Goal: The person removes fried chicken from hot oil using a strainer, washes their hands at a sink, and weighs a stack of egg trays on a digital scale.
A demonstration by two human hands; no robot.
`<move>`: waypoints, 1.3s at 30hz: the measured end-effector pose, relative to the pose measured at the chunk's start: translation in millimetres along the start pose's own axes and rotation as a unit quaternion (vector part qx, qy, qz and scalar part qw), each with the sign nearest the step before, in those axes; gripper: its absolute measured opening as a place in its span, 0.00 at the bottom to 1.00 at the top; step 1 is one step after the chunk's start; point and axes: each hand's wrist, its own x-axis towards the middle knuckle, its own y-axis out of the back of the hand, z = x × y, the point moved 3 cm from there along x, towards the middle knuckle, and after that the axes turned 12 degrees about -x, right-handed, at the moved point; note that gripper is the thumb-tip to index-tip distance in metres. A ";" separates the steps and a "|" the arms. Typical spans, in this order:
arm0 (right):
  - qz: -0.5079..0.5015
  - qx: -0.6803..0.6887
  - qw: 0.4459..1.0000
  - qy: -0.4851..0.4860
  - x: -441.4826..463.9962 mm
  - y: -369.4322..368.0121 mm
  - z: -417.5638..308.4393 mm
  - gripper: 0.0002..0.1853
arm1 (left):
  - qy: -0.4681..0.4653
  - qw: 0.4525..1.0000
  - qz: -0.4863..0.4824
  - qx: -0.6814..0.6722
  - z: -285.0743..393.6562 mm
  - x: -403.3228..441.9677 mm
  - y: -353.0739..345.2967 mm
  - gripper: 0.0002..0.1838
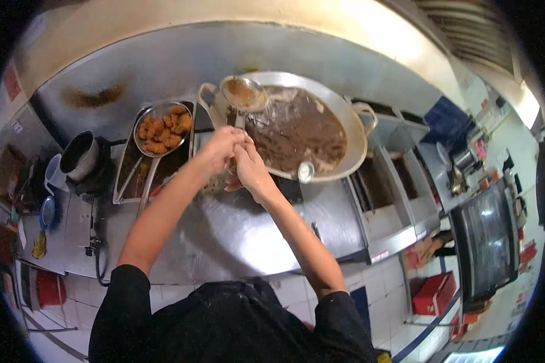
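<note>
My left hand (220, 150) is closed around the handle of a round metal skimmer (244, 94). The skimmer's bowl, stained orange-brown, hangs over the left rim of a large two-handled wok (356, 130). Dark, bubbling oil (297, 133) fills the wok, with pale foam at its edges. My right hand (251, 169) presses against my left at the lower handle, its fingers curled and partly hidden. To the left, fried pieces (163, 130) with an orange-brown crust lie in a second strainer (137, 136), which rests across a metal basin (120, 181).
A small round metal piece (306, 172) sits at the wok's front rim. The steel counter (248, 242) runs before me. A dark pot (79, 156) stands left, and fryer wells (372, 181) lie right. Another person's arm (430, 247) shows near a red box (435, 294).
</note>
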 end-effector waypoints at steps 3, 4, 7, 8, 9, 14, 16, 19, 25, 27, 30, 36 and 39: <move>-0.056 0.031 0.997 -0.040 -87.3 22.9 -7.7 0.25 | 0.016 0.999 0.005 -0.039 9.8 -7.3 -1.4 0.06; -0.017 -0.082 0.995 -0.062 -116.9 35.7 24.0 0.23 | 0.030 0.999 0.009 -0.032 11.8 -4.7 5.7 0.07; 0.126 -0.242 0.939 -0.210 -201.1 80.5 199.0 0.27 | 0.062 0.998 -0.018 0.009 18.0 -7.8 12.6 0.09; 0.132 -0.317 0.898 -0.276 -218.9 90.0 259.6 0.30 | 0.069 0.997 -0.018 0.021 20.4 -12.3 11.8 0.09; 0.128 -0.134 0.915 -0.359 -225.8 95.5 278.5 0.29 | 0.081 0.996 -0.029 0.021 21.6 -10.8 17.4 0.10; 0.158 0.363 0.840 -0.372 -213.5 97.0 317.3 0.30 | 0.081 0.996 -0.014 0.018 30.3 -17.1 11.4 0.11; 0.123 0.593 0.736 -0.302 -201.8 95.0 317.3 0.26 | 0.090 0.995 -0.032 0.009 33.1 -21.5 8.4 0.10; 0.114 0.652 0.697 -0.274 -198.4 94.0 314.3 0.22 | 0.086 0.996 -0.030 0.014 38.5 -28.6 7.6 0.10; 0.082 0.662 0.686 -0.290 -200.2 103.9 337.9 0.16 | 0.087 0.995 -0.054 -0.003 46.9 -39.7 12.0 0.12; 0.122 0.560 0.763 -0.300 -203.2 102.2 337.7 0.17 | 0.078 0.996 -0.046 0.006 48.6 -43.8 9.8 0.14; 0.116 0.417 0.853 -0.292 -205.2 114.4 327.8 0.15 | 0.071 0.997 -0.041 0.012 50.1 -45.1 14.3 0.14; 0.165 0.285 0.893 -0.307 -201.5 120.8 329.7 0.15 | 0.076 0.996 -0.051 0.013 52.8 -51.7 9.5 0.13; 0.197 0.195 0.930 -0.241 -197.7 120.5 330.0 0.15 | 0.068 0.996 -0.049 0.026 55.1 -56.9 5.9 0.14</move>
